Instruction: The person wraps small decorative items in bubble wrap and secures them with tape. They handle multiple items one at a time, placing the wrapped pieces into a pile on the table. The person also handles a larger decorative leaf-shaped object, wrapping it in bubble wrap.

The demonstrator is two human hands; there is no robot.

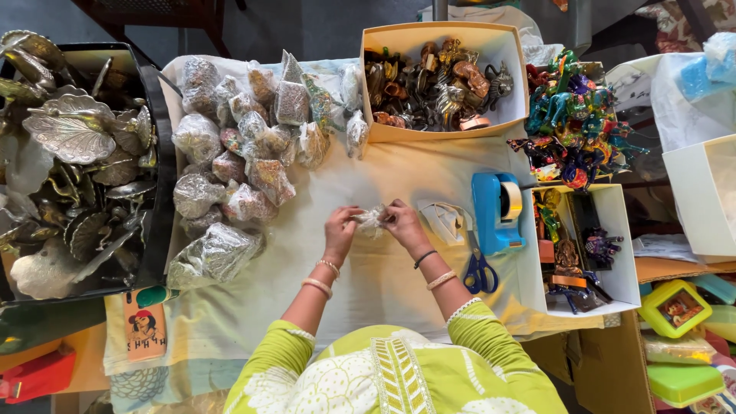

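Note:
My left hand [340, 230] and my right hand [404, 223] meet over the cloth-covered table [383, 284]. Between them they pinch a small item wrapped in clear plastic [371, 221]. Both hands grip its edges. A bangle sits on each wrist, and green sleeves show below. What is inside the wrap is too small to tell.
A pile of plastic-wrapped pieces [245, 146] lies to the left. A black bin of silver leaf-shaped metal dishes [73, 161] stands far left. A cardboard box of metal figurines [437, 77] sits ahead. A blue tape dispenser [497, 211], blue-handled scissors [478, 268] and colourful figurines [571, 123] lie right.

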